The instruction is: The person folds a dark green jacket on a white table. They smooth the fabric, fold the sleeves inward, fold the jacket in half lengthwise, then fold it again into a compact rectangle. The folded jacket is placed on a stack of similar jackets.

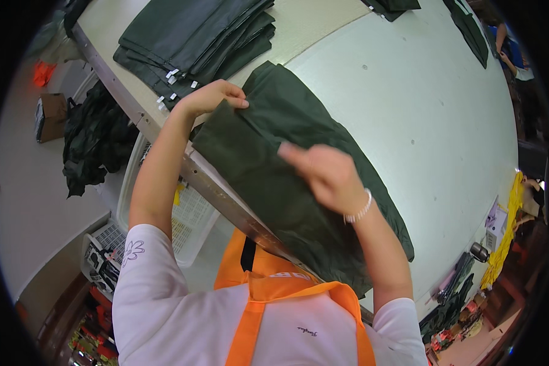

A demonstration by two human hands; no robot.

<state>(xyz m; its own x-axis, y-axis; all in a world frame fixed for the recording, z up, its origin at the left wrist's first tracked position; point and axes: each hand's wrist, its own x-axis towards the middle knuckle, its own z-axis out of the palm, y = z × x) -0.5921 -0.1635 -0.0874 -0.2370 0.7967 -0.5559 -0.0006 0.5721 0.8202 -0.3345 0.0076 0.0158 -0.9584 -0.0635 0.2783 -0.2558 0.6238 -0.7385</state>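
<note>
A dark green garment (268, 165), perhaps folded trousers, lies in front of me at the table's near edge. At its far left corner, my left hand (216, 97) has its fingers curled down behind the cloth and its thumb on the near side, pinching the edge. My right hand (329, 177), a beaded bracelet on its wrist, is over the middle of the garment. Motion smears its fingers, so whether they touch or grip the cloth does not show. Just beyond my left hand is a stack of folded dark green garments (195, 33) with small white tags.
The pale table (445, 110) has a metal edge strip (207, 177). Below its left side are a white plastic basket (192, 222) and a heap of dark cloth (97, 137). A cardboard box (53, 117) stands farther left. Yellow cloth (503, 238) and other people are at the far right.
</note>
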